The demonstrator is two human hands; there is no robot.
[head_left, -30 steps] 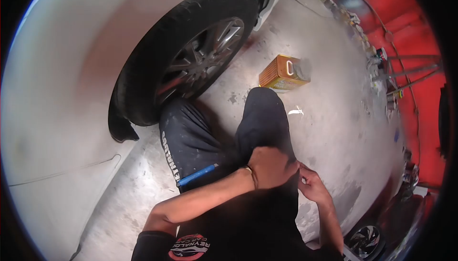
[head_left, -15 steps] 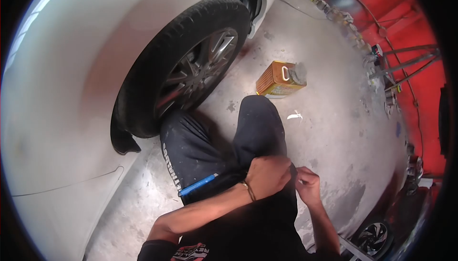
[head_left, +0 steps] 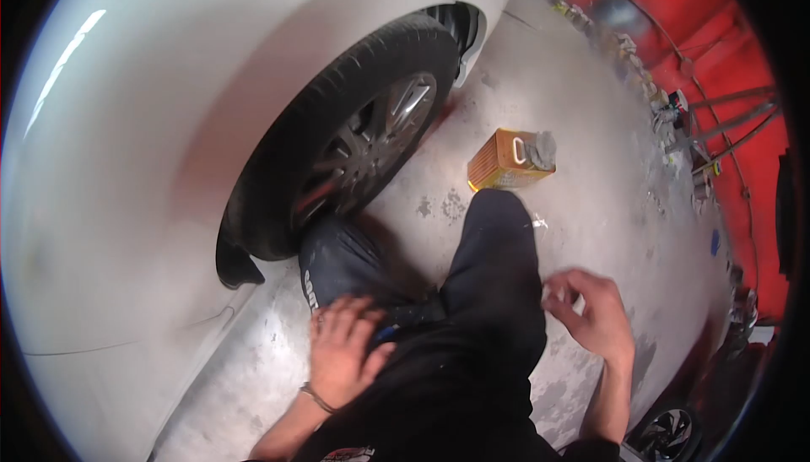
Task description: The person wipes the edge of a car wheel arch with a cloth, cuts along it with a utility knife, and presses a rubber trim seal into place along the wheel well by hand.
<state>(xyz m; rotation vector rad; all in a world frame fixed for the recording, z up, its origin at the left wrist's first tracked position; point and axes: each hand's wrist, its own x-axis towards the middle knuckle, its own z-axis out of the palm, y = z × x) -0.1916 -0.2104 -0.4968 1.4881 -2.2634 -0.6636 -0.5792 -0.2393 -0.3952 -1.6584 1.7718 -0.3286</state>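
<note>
Black trousers (head_left: 498,251) stretched out on the near side of the wheel (head_left: 363,154). From afar I saw the left hand (head_left: 344,351) below the wheel, fingers blurred and spread loose; it mostly hid a blue object (head_left: 384,333) on the trousers, and I couldn't tell if they touched. Lower right of the wheel hung the right hand (head_left: 597,308), fingers half curled; whether it pinched anything, I couldn't tell. Right of the wheel stood a tin (head_left: 504,162).

Matt cloth trousers (head_left: 499,259), glossy bodywork (head_left: 126,209)
</note>
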